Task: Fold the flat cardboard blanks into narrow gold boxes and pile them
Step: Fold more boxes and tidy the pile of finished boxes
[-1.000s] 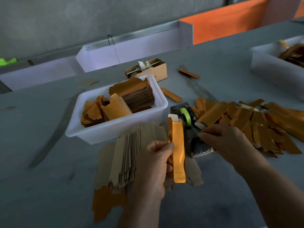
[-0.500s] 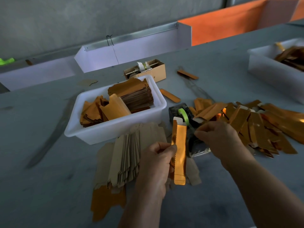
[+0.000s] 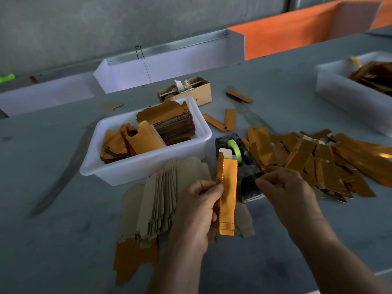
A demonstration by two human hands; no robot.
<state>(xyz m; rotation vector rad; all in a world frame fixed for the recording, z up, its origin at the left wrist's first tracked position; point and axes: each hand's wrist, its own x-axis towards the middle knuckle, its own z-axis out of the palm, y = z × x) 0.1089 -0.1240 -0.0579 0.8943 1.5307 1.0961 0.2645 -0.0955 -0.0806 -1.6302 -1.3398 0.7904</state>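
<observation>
We find the left hand [image 3: 196,211] gripping a folded gold box [image 3: 227,193] along its long edge, thumb and fingers curled round it, holding it upright above the fanned flat cardboard blanks [image 3: 157,204] on the grey table [image 3: 53,240]. Compared with a second ago, the box sits much as it did, while the right hand [image 3: 285,192] has drawn slightly back from the tape dispenser [image 3: 241,166] with its fingertips pinched together at the dispenser's cutter end. We judge that a strip of tape is being pulled to seal the box seam, so this unit is nearly ready for the pile of finished gold boxes [image 3: 318,160] lying to the right. The tape itself is too thin and dark to make out, and we cannot confirm that anything lies between the pinched fingertips. The box's far face and lower flap are hidden by the left hand. The white bin [image 3: 146,168] holds further gold stock; a second tray [image 3: 339,90] at the right edge is cut off by the frame.
</observation>
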